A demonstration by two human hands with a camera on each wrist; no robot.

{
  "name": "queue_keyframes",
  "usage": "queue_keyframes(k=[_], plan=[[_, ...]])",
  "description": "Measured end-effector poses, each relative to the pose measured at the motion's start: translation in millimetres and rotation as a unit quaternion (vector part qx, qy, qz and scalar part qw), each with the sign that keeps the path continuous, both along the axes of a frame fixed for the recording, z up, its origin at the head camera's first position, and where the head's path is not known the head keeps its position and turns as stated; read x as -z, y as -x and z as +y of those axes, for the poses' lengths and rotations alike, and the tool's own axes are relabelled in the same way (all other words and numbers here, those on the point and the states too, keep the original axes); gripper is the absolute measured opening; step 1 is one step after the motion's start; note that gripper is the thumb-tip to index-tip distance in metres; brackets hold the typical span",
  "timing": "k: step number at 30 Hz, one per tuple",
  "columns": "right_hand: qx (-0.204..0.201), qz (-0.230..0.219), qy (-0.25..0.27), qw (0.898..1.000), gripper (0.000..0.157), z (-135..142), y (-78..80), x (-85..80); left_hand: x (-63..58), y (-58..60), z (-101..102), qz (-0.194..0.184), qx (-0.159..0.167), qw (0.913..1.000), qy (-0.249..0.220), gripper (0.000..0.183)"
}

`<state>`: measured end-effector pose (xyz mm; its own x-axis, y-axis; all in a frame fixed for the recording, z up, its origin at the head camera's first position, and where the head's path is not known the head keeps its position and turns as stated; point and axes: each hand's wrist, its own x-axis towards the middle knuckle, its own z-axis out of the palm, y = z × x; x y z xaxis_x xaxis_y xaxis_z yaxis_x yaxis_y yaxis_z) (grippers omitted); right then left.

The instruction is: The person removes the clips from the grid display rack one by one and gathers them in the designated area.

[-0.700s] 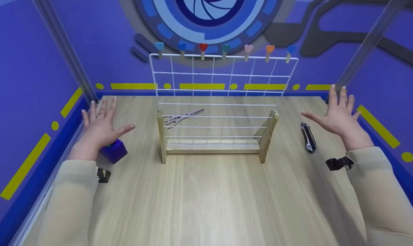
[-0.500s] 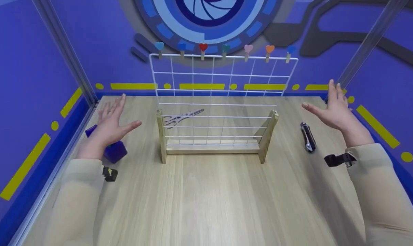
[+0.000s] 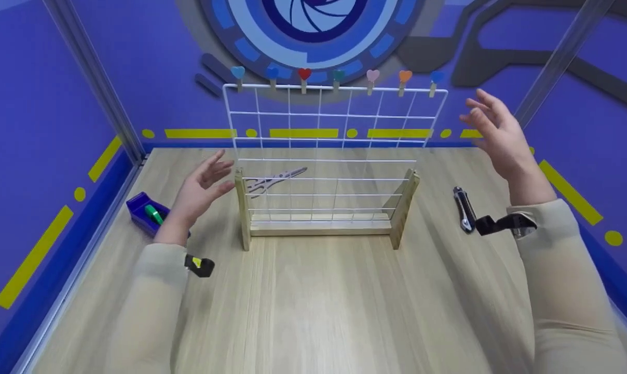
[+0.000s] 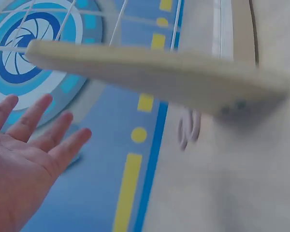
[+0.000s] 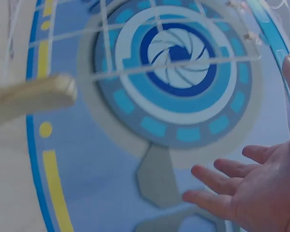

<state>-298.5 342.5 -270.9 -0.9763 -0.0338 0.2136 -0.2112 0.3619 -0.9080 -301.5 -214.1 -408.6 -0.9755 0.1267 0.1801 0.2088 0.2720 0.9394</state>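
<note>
A grid (image 3: 318, 115) stands mid-frame, topped with clips (image 3: 304, 74), between the left hand (image 3: 198, 192), left of centre, and the right hand (image 3: 503, 140), upper right, fingers (image 4: 33, 118) loosely extended, empty; a careless brush could tip the grid or dislodge clips.

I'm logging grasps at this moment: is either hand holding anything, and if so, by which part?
Nothing is held: the left hand is empty near the left wooden post, and the right hand is empty near the wire grid.

Blue walls (image 3: 147, 67), lt tbl (image 3: 313, 301), prob wood
</note>
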Motion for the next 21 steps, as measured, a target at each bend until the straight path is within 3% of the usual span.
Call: queue_keyframes(k=[3,7,17,21], plan=[[-0.018,0.022,0.094,0.995,0.063,-15,2.8,-8.5,7.7,3.6,8,-0.011,0.004,0.9988,-0.048,0.077],[-0.039,0.047,0.168,0.984,0.055,-32,9.2,-18.8,17.8,7.3,14,-0.023,0.014,0.9952,-0.095,0.07],[-0.094,0.05,0.284,0.953,0.04,-56,26.8,-39.7,35.6,10.8,17,-0.03,0.019,0.9878,-0.152,0.061],[-0.108,0.044,0.292,0.949,0.037,-60,29.9,-42.4,40.7,12.7,18,-0.028,0.015,0.9842,-0.174,0.056]])
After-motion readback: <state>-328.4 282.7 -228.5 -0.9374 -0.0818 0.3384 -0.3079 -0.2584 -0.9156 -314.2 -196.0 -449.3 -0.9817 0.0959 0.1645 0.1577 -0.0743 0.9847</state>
